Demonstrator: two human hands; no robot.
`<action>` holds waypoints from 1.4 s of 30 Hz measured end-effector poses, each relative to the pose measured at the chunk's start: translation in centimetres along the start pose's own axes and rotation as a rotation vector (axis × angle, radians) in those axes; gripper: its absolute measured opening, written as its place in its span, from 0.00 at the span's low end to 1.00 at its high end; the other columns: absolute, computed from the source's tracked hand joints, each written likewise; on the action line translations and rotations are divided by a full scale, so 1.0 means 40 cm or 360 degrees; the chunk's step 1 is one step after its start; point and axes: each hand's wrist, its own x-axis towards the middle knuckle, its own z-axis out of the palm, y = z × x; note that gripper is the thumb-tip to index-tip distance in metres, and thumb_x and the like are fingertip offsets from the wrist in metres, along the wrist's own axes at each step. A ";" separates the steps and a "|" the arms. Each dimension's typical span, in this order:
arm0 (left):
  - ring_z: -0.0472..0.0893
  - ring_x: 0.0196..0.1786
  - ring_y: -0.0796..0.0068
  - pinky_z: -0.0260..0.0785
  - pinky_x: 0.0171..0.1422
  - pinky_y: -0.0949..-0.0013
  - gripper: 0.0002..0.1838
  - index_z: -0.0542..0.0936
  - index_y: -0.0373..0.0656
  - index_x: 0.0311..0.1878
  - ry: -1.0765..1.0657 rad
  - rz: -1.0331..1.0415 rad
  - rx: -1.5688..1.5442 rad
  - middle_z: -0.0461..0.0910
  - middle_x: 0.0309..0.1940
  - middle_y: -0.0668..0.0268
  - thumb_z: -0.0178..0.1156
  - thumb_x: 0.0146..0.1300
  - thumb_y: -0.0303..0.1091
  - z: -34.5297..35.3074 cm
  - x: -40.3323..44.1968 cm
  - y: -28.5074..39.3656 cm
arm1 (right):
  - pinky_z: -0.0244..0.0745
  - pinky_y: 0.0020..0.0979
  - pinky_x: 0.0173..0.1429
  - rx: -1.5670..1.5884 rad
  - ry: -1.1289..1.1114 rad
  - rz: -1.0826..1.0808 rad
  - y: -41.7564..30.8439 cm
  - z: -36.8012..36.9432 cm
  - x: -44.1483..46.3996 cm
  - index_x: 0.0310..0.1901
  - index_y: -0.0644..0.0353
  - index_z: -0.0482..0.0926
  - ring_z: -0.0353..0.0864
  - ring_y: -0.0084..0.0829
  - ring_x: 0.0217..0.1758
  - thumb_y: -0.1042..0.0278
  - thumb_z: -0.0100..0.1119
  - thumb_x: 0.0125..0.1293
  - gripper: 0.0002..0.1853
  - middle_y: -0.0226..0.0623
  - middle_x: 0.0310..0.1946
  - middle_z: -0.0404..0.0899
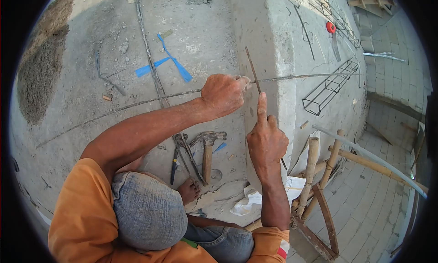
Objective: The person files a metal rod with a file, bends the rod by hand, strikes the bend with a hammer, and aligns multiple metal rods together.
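My left hand (224, 94) is closed in a fist round a long thin steel rebar (315, 76) that runs across the concrete step to both sides. My right hand (268, 144) is closed on a thin rusty metal rod (252, 68), its index finger stretched along it. The rod points up and away, its upper part near the rebar just right of my left fist; whether the two touch I cannot tell. A claw hammer (207, 159) and dark-handled pliers (175, 160) lie below my left forearm, beside my bare foot (189, 191).
Another long bar (148, 48) lies under the rebar at left, near blue strips (181, 70). Bent wire frames (331, 87) and a red tape measure (331, 27) lie at right. Bamboo poles (310, 167) stand at the ledge. A sand pile (39, 76) is far left.
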 end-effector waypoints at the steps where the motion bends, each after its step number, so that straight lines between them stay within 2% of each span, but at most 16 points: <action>1: 0.82 0.23 0.56 0.72 0.26 0.56 0.06 0.82 0.39 0.35 -0.0009 0.0005 0.0019 0.81 0.22 0.55 0.59 0.55 0.27 0.000 0.002 0.003 | 0.71 0.32 0.16 0.0003 -0.0004 0.0019 -0.008 0.009 0.027 0.70 0.53 0.64 0.75 0.30 0.13 0.76 0.60 0.49 0.42 0.36 0.23 0.75; 3: 0.82 0.23 0.56 0.72 0.26 0.55 0.05 0.81 0.37 0.32 0.0000 0.0014 0.0056 0.79 0.19 0.54 0.58 0.53 0.26 -0.009 0.013 0.002 | 0.72 0.33 0.17 0.0027 0.0278 -0.0133 -0.036 0.031 0.131 0.70 0.53 0.64 0.75 0.30 0.13 0.76 0.60 0.49 0.41 0.37 0.23 0.75; 5: 0.82 0.23 0.56 0.72 0.26 0.55 0.05 0.81 0.37 0.32 -0.0107 -0.0063 0.0030 0.79 0.19 0.54 0.57 0.53 0.25 -0.016 0.013 0.002 | 0.72 0.33 0.17 0.0038 0.0183 -0.0077 -0.031 0.023 0.086 0.70 0.54 0.64 0.76 0.30 0.14 0.76 0.60 0.49 0.41 0.38 0.23 0.75; 8: 0.81 0.22 0.56 0.72 0.25 0.56 0.05 0.81 0.38 0.32 0.0126 0.0064 -0.0069 0.79 0.18 0.54 0.57 0.53 0.26 -0.001 0.010 -0.004 | 0.73 0.33 0.18 0.0008 -0.0005 -0.0019 -0.010 -0.003 0.013 0.71 0.55 0.63 0.76 0.31 0.15 0.76 0.59 0.51 0.40 0.38 0.24 0.75; 10: 0.81 0.22 0.56 0.72 0.26 0.56 0.05 0.82 0.39 0.33 0.0027 0.0022 -0.0022 0.79 0.18 0.54 0.58 0.54 0.26 -0.003 0.006 -0.001 | 0.73 0.33 0.18 -0.0009 -0.0118 0.0065 -0.010 -0.004 0.012 0.71 0.55 0.63 0.76 0.31 0.15 0.76 0.59 0.52 0.40 0.39 0.24 0.76; 12: 0.81 0.22 0.56 0.72 0.26 0.56 0.05 0.82 0.39 0.33 -0.0035 -0.0011 0.0049 0.78 0.17 0.53 0.58 0.55 0.27 -0.009 0.018 0.000 | 0.70 0.30 0.17 0.0065 0.0159 -0.0080 -0.038 0.015 0.109 0.71 0.55 0.63 0.73 0.29 0.12 0.77 0.59 0.51 0.40 0.38 0.23 0.74; 14: 0.82 0.25 0.57 0.71 0.27 0.58 0.06 0.83 0.41 0.37 -0.0190 -0.0130 0.0080 0.82 0.25 0.57 0.61 0.59 0.30 -0.015 0.016 -0.001 | 0.70 0.30 0.16 0.0106 0.0114 -0.0045 -0.031 0.016 0.075 0.71 0.55 0.63 0.72 0.29 0.12 0.77 0.60 0.51 0.40 0.38 0.23 0.74; 19: 0.82 0.25 0.58 0.72 0.26 0.59 0.06 0.84 0.41 0.38 -0.0042 -0.0025 0.0054 0.83 0.27 0.57 0.61 0.58 0.29 -0.005 0.000 0.002 | 0.70 0.31 0.17 0.0061 -0.0057 0.0053 -0.002 -0.006 -0.014 0.71 0.55 0.63 0.73 0.29 0.13 0.76 0.59 0.52 0.40 0.38 0.23 0.74; 23: 0.82 0.25 0.58 0.73 0.26 0.60 0.08 0.84 0.41 0.40 -0.0122 -0.0043 0.0129 0.84 0.30 0.58 0.61 0.57 0.27 -0.013 0.010 0.002 | 0.70 0.32 0.16 0.0074 0.0112 -0.0078 -0.023 0.016 0.060 0.71 0.54 0.62 0.74 0.29 0.14 0.76 0.60 0.51 0.41 0.37 0.23 0.74; 25: 0.82 0.24 0.58 0.73 0.27 0.58 0.06 0.83 0.40 0.37 -0.0024 0.0009 0.0069 0.82 0.26 0.57 0.60 0.56 0.27 -0.010 0.015 0.003 | 0.70 0.32 0.16 0.0100 0.0184 -0.0122 -0.010 0.004 0.049 0.71 0.54 0.62 0.74 0.29 0.13 0.76 0.60 0.51 0.41 0.37 0.23 0.74; 26: 0.82 0.24 0.58 0.73 0.27 0.57 0.05 0.82 0.39 0.34 0.0045 0.0049 0.0016 0.81 0.22 0.57 0.59 0.55 0.27 -0.010 0.009 -0.002 | 0.70 0.33 0.16 0.0080 0.0058 -0.0049 0.002 -0.009 -0.006 0.71 0.54 0.62 0.75 0.30 0.14 0.75 0.60 0.51 0.41 0.37 0.23 0.74; 28: 0.82 0.24 0.58 0.73 0.27 0.57 0.06 0.82 0.39 0.35 0.0023 0.0021 0.0068 0.81 0.23 0.57 0.59 0.55 0.26 -0.016 0.002 0.000 | 0.71 0.34 0.16 0.0065 -0.0094 0.0042 0.003 -0.019 -0.040 0.71 0.54 0.62 0.76 0.31 0.15 0.75 0.60 0.50 0.41 0.37 0.23 0.74; 30: 0.82 0.24 0.58 0.73 0.26 0.58 0.07 0.82 0.39 0.37 0.0009 0.0051 0.0105 0.82 0.24 0.57 0.59 0.55 0.26 -0.009 0.014 0.008 | 0.71 0.34 0.16 -0.0016 -0.0002 0.0047 -0.002 -0.040 -0.020 0.71 0.54 0.62 0.75 0.31 0.14 0.76 0.60 0.50 0.42 0.37 0.22 0.72; 32: 0.83 0.27 0.57 0.73 0.28 0.60 0.11 0.84 0.40 0.43 0.0085 0.0041 0.0121 0.84 0.31 0.57 0.61 0.56 0.27 0.000 -0.003 0.008 | 0.71 0.34 0.16 0.0011 -0.0034 0.0017 0.008 -0.039 -0.046 0.71 0.53 0.62 0.75 0.31 0.14 0.76 0.60 0.49 0.43 0.37 0.22 0.72; 35: 0.83 0.28 0.57 0.73 0.30 0.60 0.10 0.84 0.40 0.43 -0.0017 0.0007 0.0181 0.84 0.31 0.57 0.61 0.57 0.28 -0.009 0.005 0.006 | 0.71 0.34 0.16 0.0034 -0.0035 0.0013 0.009 -0.042 -0.063 0.72 0.52 0.62 0.76 0.32 0.14 0.77 0.60 0.49 0.43 0.37 0.23 0.73; 42: 0.82 0.26 0.56 0.73 0.29 0.57 0.10 0.84 0.40 0.42 0.0015 -0.0017 0.0181 0.84 0.29 0.56 0.61 0.61 0.33 -0.002 0.004 0.014 | 0.70 0.32 0.15 0.0121 -0.0015 0.0022 0.019 -0.030 -0.064 0.72 0.53 0.61 0.76 0.29 0.15 0.77 0.60 0.50 0.43 0.38 0.23 0.75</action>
